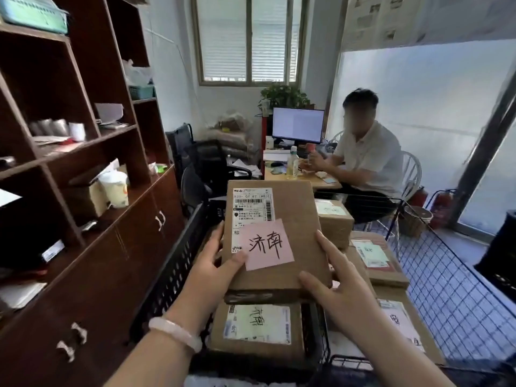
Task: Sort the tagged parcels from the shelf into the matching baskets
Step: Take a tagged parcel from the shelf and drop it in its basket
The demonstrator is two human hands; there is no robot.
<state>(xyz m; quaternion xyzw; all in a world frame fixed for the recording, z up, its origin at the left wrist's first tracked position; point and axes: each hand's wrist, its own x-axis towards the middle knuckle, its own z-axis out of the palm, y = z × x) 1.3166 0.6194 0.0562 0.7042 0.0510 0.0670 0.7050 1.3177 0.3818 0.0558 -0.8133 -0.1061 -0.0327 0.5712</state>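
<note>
The wooden shelf (83, 141) fills our left side, and beside it stands the black basket (173, 272) with slotted walls. Over the basket we hold the parcel (296, 216), a flat brown cardboard box tilted up towards us, its near end edged with dark tape. It hangs just above a second parcel (257, 350) lying in the basket.

Our left hand (212, 263) pinches the near left corner, thumb on top and fingers round the left edge. Our right hand (337, 289) is spread, thumb on the near right corner, forefinger straight along the right edge.

A white shipping label (252, 203) with barcodes sits on the box's left half. A pink tag (266, 245) with two handwritten black characters overlaps its lower corner. A pale bracelet (174, 332) circles our left wrist.
</note>
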